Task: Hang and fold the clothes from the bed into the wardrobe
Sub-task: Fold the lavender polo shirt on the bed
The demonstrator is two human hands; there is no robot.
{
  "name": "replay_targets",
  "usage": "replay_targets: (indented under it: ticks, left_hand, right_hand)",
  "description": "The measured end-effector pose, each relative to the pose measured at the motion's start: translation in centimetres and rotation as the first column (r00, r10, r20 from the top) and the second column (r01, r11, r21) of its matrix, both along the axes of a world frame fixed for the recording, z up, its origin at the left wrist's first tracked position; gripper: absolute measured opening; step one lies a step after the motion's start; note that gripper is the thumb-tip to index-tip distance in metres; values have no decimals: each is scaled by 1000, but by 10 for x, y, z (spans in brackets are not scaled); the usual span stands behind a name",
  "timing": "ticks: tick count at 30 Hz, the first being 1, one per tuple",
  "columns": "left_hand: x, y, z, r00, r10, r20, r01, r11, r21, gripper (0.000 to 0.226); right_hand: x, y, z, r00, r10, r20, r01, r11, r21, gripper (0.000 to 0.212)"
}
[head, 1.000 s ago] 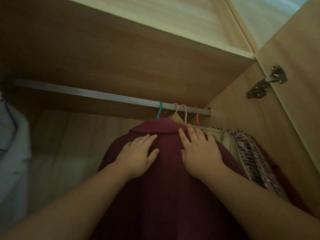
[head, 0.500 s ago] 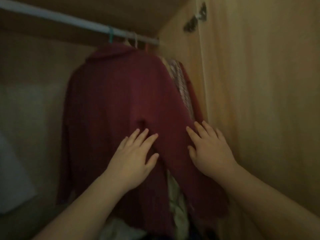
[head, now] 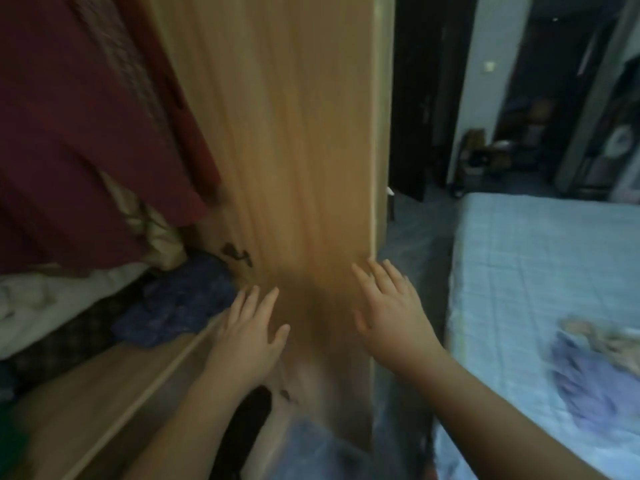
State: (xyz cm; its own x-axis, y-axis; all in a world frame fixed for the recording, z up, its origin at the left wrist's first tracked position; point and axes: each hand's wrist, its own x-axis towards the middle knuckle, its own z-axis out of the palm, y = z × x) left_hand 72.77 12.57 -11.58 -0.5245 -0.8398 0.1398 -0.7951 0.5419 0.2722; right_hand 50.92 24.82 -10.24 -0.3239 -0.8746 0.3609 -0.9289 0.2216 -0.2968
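Observation:
A dark red garment (head: 79,133) hangs inside the wardrobe at the upper left, with a cream one (head: 152,233) showing under its hem. Both my hands are held out flat in front of the open wooden wardrobe door (head: 294,133). My left hand (head: 251,327) is empty with fingers spread, near the door's lower part. My right hand (head: 391,310) is empty too, fingers apart, at the door's outer edge. On the bed (head: 519,258) to the right lies a crumpled lilac garment (head: 595,382).
Blue fabric (head: 176,306) and white cloth (head: 59,303) lie heaped on the wardrobe floor above a wooden ledge (head: 97,393). A dark doorway (head: 422,98) and a cluttered corner (head: 485,157) lie beyond the bed. The view is blurred.
Both hands have come off the hanging red garment. My view has swung down and to the right, past the wardrobe door, bringing the bed into sight.

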Motion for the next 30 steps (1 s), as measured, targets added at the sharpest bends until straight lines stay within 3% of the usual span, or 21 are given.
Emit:
replay_targets:
  ticks: [5,13,18,23,30]
  left_hand:
    - [-102,111,-61,989,-144,24,141,984,108,68]
    - [-304,283,-95,948,-319,9,315,941,126,70]
    - [-402,386,-112,892,-451,31,441,883,159,66]
    - [-468,442,-128,860,-510,12,495,839,226,65]
    - [-541,450,-154,831,-556,30,521,795,310,66]
  right_hand:
    - [-72,118,-53,991,-111,72,100,986,135,75]
    - [-240,352,-88,945,-324,39,312,933,179,70]
    - [-313,478,-111,874,-485,41,451,839,303,71]
    - [-375,540,-122,840,-541,55,489,796,357,69]
    - [-441,547,-151,806,-576,136,491,779,390,69]
